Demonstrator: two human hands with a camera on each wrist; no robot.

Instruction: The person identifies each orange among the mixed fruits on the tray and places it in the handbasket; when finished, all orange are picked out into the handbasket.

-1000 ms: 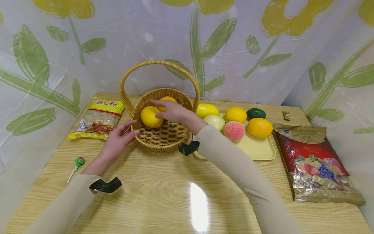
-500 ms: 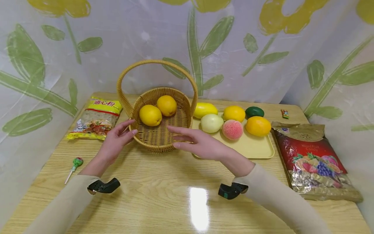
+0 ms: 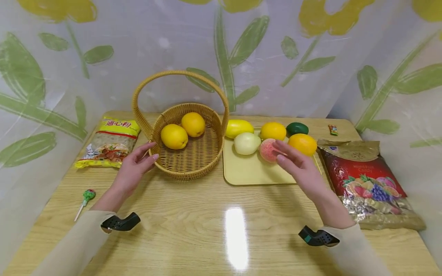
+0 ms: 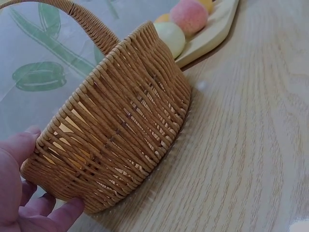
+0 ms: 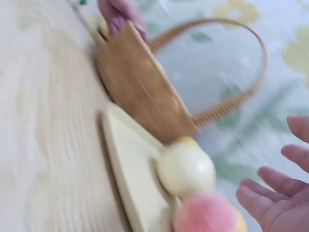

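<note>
My left hand [image 3: 128, 175] holds the left rim of a wicker basket [image 3: 188, 174] with a tall arched handle. In the left wrist view, the thumb lies at the rim and the fingers [image 4: 67, 212] rest against the woven side. Two orange-yellow round fruits, a left one [image 3: 174, 137] and a right one [image 3: 193, 124], lie inside the basket. With fingers spread and nothing held, my right hand [image 3: 307, 176] hovers over a pale yellow tray [image 3: 248, 175], nearest a pink peach [image 3: 268, 150], which it partly covers in the head view. Whether it touches the peach, I cannot tell.
Also on the tray are a pale green fruit [image 3: 247, 143], a long yellow fruit [image 3: 239, 128], two orange fruits [image 3: 273, 131] and a dark green fruit [image 3: 297, 128]. Around lie a macaroni bag [image 3: 112, 142], a lollipop [image 3: 88, 195], a candy bag [image 3: 371, 188] and a small wrapped candy [image 3: 333, 129].
My right hand has left the orange-yellow fruit in the basket and moved right, over the tray. The left hand stays at the basket rim. The head view has shifted slightly.
</note>
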